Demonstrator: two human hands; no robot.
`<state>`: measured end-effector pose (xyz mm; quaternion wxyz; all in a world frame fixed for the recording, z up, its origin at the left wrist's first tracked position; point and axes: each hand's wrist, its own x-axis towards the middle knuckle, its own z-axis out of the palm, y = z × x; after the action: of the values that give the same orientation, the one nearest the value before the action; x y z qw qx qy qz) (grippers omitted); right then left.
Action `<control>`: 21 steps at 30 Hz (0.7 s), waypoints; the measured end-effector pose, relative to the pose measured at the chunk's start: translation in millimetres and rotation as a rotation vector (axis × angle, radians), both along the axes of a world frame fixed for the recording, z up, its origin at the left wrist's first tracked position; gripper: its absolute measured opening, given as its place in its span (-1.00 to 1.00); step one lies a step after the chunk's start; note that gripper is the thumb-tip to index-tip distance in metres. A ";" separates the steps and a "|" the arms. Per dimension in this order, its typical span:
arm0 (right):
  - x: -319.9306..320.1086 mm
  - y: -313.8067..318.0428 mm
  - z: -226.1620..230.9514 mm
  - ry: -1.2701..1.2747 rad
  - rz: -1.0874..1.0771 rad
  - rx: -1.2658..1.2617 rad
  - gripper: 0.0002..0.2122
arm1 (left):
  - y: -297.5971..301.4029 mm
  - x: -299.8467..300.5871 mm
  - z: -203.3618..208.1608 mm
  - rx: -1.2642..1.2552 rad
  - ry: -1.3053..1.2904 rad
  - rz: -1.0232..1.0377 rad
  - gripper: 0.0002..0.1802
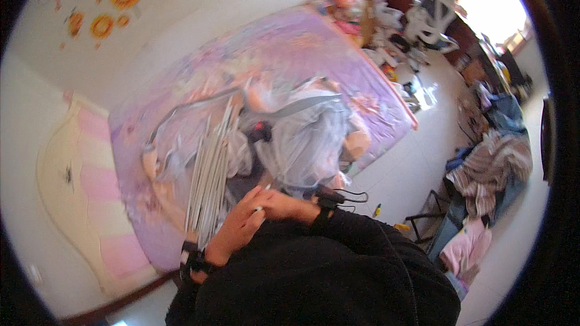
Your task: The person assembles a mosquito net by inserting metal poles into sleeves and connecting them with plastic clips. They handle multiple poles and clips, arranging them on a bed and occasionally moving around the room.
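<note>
My left hand [237, 227] and my right hand [282, 204] meet close in front of my body, fingers curled and pressed together. Small white bits show at the fingers, but blur hides what they belong to. Just beyond the left hand, a bundle of thin white poles [208, 172] lies lengthwise on the bed. To the right of the poles is a heap of sheer white netting [305, 139] edged by a grey strip [290, 108]. A dark item with a red spot [260, 128] sits between poles and netting.
The bed has a purple flowered sheet [290, 39] and a cream and pink headboard [63, 187] at left. Piled bags and clutter [368, 21] stand past its far right end. Clothes [489, 169] cover a chair at right; pale floor tiles [386, 175] lie between.
</note>
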<state>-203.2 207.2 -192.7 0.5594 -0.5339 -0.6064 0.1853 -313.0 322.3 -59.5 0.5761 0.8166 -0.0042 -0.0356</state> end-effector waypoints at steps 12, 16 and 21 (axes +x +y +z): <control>9.9 27.8 8.8 0.019 -0.187 -0.380 -0.90 | 50.4 -94.2 -56.6 0.110 0.238 0.354 -0.54; 28.7 45.8 -44.0 0.015 -0.325 -0.439 -0.80 | 68.0 -157.9 -91.6 0.158 0.376 0.531 -0.61; 48.0 85.2 -39.4 0.421 -0.442 -0.654 -0.73 | 68.4 -211.9 -115.8 0.097 0.419 0.650 -0.64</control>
<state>-155.2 292.4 -232.1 0.4986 -0.7500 -0.2602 0.3482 -524.9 390.7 -175.3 0.5066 0.7766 0.3741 -0.0173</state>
